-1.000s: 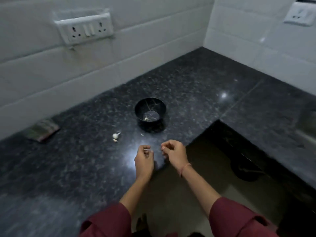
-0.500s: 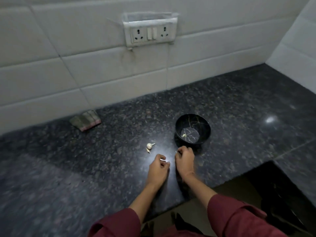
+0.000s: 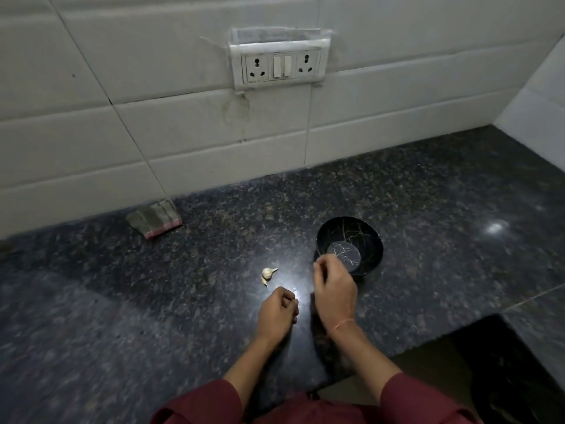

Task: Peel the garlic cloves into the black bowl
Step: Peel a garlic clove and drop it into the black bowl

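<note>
Hovering at the black bowl (image 3: pixel 371 240) near its rim, the right hand (image 3: pixel 334 290) pinches its fingertips together (contents too small to tell). The left hand (image 3: pixel 277 313) is curled, its hold hidden. 2 garlic cloves (image 3: pixel 268 273) wait on the counter (image 3: pixel 183 286) just left of the hands. This looks like a drop-off into the bowl; fetching 1 comes next.

The near rim of the black bowl (image 3: pixel 363 240) is covered by the right hand (image 3: pixel 334 293). Whether anything is held at its fingertips (image 3: pixel 318 266), or inside the curled left hand (image 3: pixel 276 313), cannot be told. Both sleeves (image 3: pixel 428 402) are cut off below.
</note>
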